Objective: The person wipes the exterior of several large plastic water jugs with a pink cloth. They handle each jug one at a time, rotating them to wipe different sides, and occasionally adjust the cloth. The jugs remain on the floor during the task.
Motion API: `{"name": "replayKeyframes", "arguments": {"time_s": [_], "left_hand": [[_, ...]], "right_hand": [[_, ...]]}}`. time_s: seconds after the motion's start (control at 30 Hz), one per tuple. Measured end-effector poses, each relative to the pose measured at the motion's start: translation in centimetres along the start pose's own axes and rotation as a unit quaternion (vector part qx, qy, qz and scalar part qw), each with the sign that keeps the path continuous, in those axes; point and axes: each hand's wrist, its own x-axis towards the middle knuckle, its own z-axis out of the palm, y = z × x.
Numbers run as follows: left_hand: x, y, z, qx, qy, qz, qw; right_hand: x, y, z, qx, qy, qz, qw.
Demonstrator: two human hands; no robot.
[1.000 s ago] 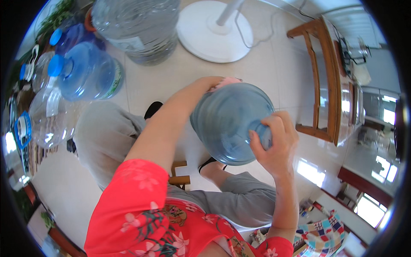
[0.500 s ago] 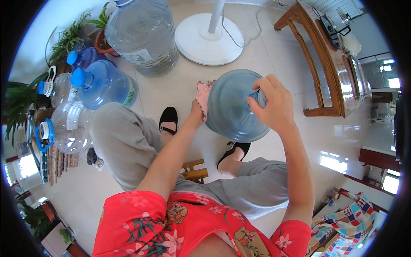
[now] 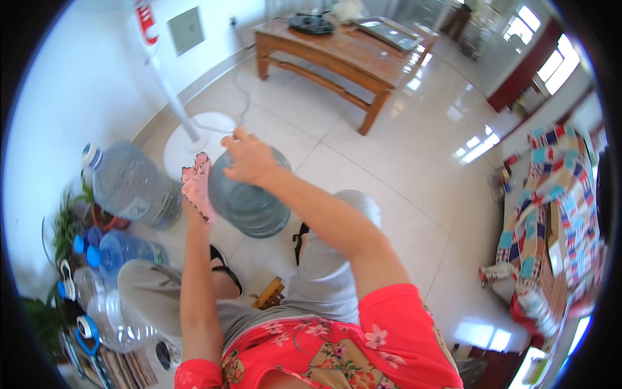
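Observation:
A blue, translucent water jug (image 3: 256, 211) stands on the floor in front of my knees. Over its top is my right hand (image 3: 251, 159), fingers and thumb curled about the neck, which the hand hides. On the jug's left side, my left hand (image 3: 194, 209) holds a pink cloth (image 3: 199, 185) with a dark patterned edge. The cloth touches or nearly touches the jug wall and covers most of that hand's fingers.
A large clear jug (image 3: 133, 185) stands left, with blue-capped jugs (image 3: 126, 249) and plants (image 3: 65, 223) nearer. Beyond are a white round stand base (image 3: 178, 146) and its cord. A wooden table (image 3: 330, 55) stands far off. A small wooden stool (image 3: 269, 295) shows between my legs.
The view has swung up and to the right, so the jug and hands appear further left. My right hand remains at the jug's neck and the pink cloth remains in my left.

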Motion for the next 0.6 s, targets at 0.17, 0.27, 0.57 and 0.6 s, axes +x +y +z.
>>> {"name": "replayKeyframes", "arguments": {"time_s": [0.17, 0.27, 0.57, 0.6], "left_hand": [[-0.3, -0.7, 2.2, -0.353, -0.178, -0.441, 0.806], [-2.1, -7.0, 4.6, -0.327, -0.158, -0.256, 0.896], [1.0, -6.7, 5.5, -0.339, -0.229, -0.27, 0.872], [1.5, -6.5, 5.4, -0.342, -0.266, -0.265, 0.861]], "right_hand": [[0.1, 0.3, 0.1, -0.016, -0.043, 0.055, 0.997], [0.2, -1.2, -0.5, 0.046, -0.035, 0.051, 0.997], [-1.7, -0.3, 0.5, 0.175, 0.091, 0.117, 0.973], [-2.3, 0.0, 0.5, 0.232, 0.08, 0.146, 0.958]]}}
